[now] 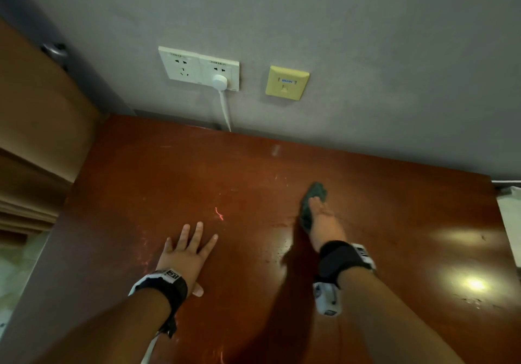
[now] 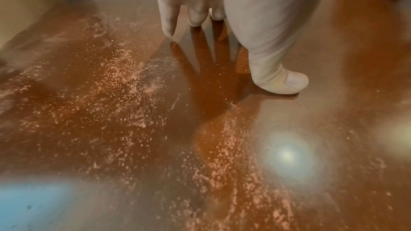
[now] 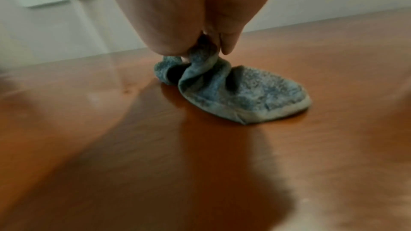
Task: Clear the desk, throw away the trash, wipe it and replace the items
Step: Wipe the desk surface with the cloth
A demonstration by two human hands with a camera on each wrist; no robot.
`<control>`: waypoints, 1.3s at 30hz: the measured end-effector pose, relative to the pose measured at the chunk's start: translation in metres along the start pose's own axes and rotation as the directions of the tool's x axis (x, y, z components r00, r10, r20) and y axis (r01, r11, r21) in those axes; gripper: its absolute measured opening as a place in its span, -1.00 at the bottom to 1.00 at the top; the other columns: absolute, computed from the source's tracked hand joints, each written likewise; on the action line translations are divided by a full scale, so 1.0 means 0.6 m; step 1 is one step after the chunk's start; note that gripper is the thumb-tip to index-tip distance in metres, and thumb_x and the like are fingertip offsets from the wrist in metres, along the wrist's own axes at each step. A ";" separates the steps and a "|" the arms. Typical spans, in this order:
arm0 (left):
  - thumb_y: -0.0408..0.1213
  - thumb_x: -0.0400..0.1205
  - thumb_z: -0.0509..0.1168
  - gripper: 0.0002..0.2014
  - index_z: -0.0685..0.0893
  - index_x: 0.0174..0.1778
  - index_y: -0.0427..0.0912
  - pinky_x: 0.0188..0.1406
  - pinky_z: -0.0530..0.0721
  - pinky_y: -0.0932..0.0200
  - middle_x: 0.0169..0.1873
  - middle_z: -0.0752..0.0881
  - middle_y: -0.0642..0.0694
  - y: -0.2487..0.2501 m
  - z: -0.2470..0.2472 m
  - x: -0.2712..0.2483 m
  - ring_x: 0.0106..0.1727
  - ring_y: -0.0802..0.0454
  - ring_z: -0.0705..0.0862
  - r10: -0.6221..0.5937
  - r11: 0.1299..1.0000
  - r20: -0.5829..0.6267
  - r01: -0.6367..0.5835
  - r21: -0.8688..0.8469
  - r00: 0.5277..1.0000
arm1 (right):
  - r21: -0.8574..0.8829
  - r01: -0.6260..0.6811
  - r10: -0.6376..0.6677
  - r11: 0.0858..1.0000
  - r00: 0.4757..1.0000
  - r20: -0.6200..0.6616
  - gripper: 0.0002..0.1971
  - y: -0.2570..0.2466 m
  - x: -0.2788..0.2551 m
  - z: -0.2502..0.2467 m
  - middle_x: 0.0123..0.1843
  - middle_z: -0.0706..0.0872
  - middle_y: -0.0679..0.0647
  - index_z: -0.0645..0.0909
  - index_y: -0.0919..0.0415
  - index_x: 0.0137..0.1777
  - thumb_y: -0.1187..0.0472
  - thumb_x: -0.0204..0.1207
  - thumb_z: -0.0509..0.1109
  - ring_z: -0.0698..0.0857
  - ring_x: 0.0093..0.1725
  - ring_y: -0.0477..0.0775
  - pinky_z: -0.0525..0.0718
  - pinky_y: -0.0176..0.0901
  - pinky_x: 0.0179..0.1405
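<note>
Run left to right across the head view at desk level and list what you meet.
Wooden cabinet → left hand flat on the desk → right hand gripping the cloth → white object at the right edge.

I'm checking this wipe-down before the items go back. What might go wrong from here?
The right hand pinches the cloth bunched up, so only a small patch lies on the desk; streaks or missed areas seem likely.
The left hand rests among pale specks; it may cover or smear them.
A white cable drops from the wall socket behind the desk's back edge; a wipe toward the wall might snag it.
</note>
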State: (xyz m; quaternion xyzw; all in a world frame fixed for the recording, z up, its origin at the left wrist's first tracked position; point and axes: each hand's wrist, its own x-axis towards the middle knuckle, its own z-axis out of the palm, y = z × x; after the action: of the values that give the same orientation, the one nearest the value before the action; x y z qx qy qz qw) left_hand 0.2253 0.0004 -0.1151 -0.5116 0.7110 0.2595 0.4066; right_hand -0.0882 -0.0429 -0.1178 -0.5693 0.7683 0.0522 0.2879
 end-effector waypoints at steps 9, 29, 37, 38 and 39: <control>0.11 0.49 0.48 0.23 -0.52 0.60 0.17 0.64 -0.05 -0.39 0.55 -0.60 -0.20 -0.003 0.005 0.006 0.64 -0.33 -0.44 0.011 1.000 -0.005 -0.011 0.000 1.000 | 0.104 -0.330 0.336 0.938 0.940 -0.053 -0.25 0.136 0.043 -0.058 0.73 0.18 0.10 0.12 0.07 0.73 0.54 0.59 0.23 0.36 0.60 0.32 0.53 0.17 0.47; 0.11 0.48 0.50 0.23 -0.46 0.64 0.16 0.65 -0.01 -0.35 0.59 -0.58 -0.16 -0.004 0.004 0.010 0.65 -0.31 -0.44 0.006 1.000 0.000 -0.006 -0.009 1.000 | -0.106 0.484 -0.446 0.868 0.856 0.260 -0.23 -0.284 0.042 0.097 0.77 -0.07 -0.02 -0.02 0.13 0.75 0.62 0.57 -0.02 -0.08 0.74 0.10 0.18 0.03 0.67; 0.13 0.47 0.50 0.24 -0.51 0.60 0.21 0.66 -0.03 -0.34 0.48 -0.66 -0.12 -0.007 0.008 0.010 0.64 -0.28 -0.46 0.021 0.999 -0.017 -0.021 -0.034 1.000 | 0.045 -0.004 0.007 0.999 0.998 -0.064 -0.54 0.030 0.100 -0.052 0.49 0.53 0.19 0.41 0.14 0.58 0.41 0.71 0.09 0.58 0.37 0.31 0.51 0.02 0.37; 0.13 0.48 0.50 0.24 -0.51 0.60 0.22 0.66 -0.03 -0.34 0.49 -0.66 -0.12 -0.007 0.009 0.011 0.64 -0.27 -0.46 0.022 0.999 -0.016 -0.023 -0.042 1.000 | 0.058 -0.090 0.094 0.994 0.992 -0.087 -0.53 0.079 0.103 -0.068 0.42 0.58 0.17 0.43 0.10 0.56 0.42 0.71 0.09 0.63 0.27 0.31 0.59 0.06 0.25; 0.13 0.48 0.50 0.24 -0.51 0.60 0.22 0.66 -0.04 -0.34 0.51 -0.65 -0.12 -0.008 0.010 0.012 0.64 -0.27 -0.46 0.023 0.999 -0.014 -0.023 -0.048 1.000 | 0.061 -0.163 0.168 0.985 0.981 -0.098 -0.47 0.122 0.106 -0.080 0.45 0.57 0.21 0.39 0.04 0.59 0.46 0.69 0.10 0.64 0.25 0.34 0.64 0.09 0.21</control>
State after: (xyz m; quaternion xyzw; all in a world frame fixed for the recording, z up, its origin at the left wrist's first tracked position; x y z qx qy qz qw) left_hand 0.2305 -0.0002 -0.1239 -0.5148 0.7132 0.2776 0.3864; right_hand -0.1845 -0.0909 -0.1282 -0.4975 0.8280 0.0264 0.2573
